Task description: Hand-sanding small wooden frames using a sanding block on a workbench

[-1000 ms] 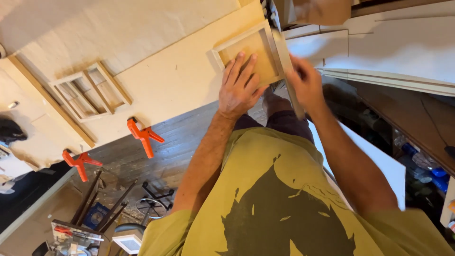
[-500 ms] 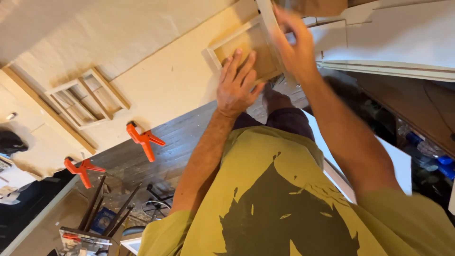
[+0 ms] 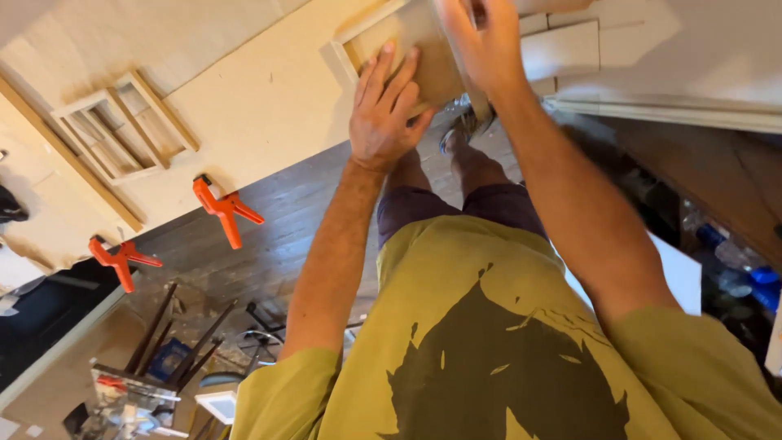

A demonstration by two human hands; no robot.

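Pale plywood forms the tabletop [image 3: 269,98] in a cluttered workshop, seen from above over a person's olive-green shirt [image 3: 489,350] and dark plank floor [image 3: 277,236]. At the far edge of the view, a small wooden frame [image 3: 407,49] with a flat panel set inside it lies on the tabletop, right at the board's near edge. The left hand [image 3: 387,110] rests flat on the panel, fingers spread and slightly fanned, palm pressing down on the frame's near side; its grip is open, holding nothing. The right hand [image 3: 481,41] sits just right of it, fingers curled over the frame's right rail, the grip pressed around that strip of wood, though the top of the picture cuts off the fingertips. The frame thus lies beneath the left palm and within the right hand's clasp, between the two wrists. Further left on the tabletop lies a second, open frame [image 3: 122,130] with several thin slats across it, well apart from the hands. Two orange spring clamps [image 3: 224,209] [image 3: 120,257] grip the tabletop's near edge at left. Below them, on the floor, stands a jumble of tools and dark rods [image 3: 163,358]. White boards [image 3: 668,57] fill the far right, and blue items [image 3: 762,281] sit in shadow at the right edge.
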